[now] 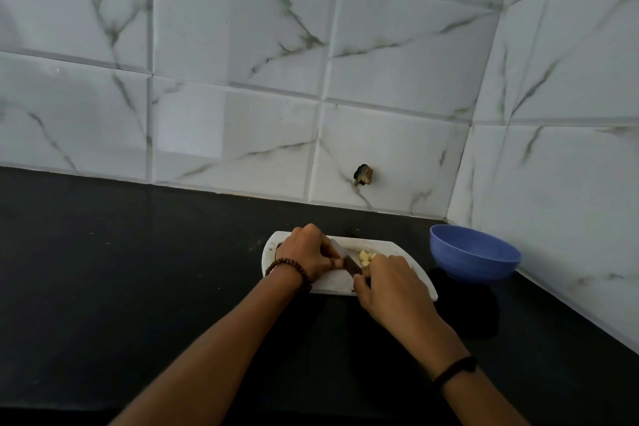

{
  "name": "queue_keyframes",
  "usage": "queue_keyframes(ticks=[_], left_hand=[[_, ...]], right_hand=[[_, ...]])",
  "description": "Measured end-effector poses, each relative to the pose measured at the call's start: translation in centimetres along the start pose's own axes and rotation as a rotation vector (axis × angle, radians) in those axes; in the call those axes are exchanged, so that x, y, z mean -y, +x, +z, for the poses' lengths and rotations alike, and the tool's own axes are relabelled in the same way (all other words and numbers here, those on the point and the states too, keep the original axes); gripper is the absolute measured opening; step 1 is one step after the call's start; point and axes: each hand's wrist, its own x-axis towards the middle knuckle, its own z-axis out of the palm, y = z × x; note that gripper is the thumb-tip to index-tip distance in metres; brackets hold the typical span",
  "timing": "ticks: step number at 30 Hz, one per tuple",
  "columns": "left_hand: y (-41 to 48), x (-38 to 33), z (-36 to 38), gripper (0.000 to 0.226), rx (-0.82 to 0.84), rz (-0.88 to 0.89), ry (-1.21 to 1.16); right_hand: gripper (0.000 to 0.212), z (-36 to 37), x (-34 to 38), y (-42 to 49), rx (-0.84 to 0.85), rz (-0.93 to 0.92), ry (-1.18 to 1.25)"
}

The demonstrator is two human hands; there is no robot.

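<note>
A white cutting board (pixel 332 282) lies on the black countertop, and both hands are over it. My right hand (pixel 392 282) grips the handle of a knife (pixel 351 264). The blade slants away to the upper left across the board. My left hand (pixel 306 254), with a bead bracelet at the wrist, has curled fingers and thumb pinching the far end of the blade. A small heap of pale yellow chopped pieces (pixel 366 258) sits on the board just right of the blade, between the two hands.
A blue bowl (pixel 473 258) stands on the countertop (pixel 138 270) right of the board, close to the corner of the marble-tiled walls. A small dark hole (pixel 363 175) marks the back wall above the board.
</note>
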Motion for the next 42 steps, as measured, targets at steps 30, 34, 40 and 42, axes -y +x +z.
queue_keyframes(ticks=[30, 34, 40, 42], left_hand=[[-0.3, -0.5, -0.3, 0.026, 0.164, 0.141, 0.17], [-0.1, -0.2, -0.1, 0.02, 0.107, 0.11, 0.123], [0.1, -0.3, -0.1, 0.02, 0.136, 0.132, 0.138], [0.1, -0.4, -0.1, 0.022, 0.159, 0.165, 0.186]], right_hand=[[0.027, -4.5, -4.7, -4.1, 0.13, -0.006, 0.396], [0.021, -4.5, -4.9, -3.9, 0.13, -0.006, 0.471], [0.021, -4.2, -5.3, -3.5, 0.078, 0.044, 0.532], [0.023, -3.9, -5.3, -3.4, 0.075, 0.05, 0.539]])
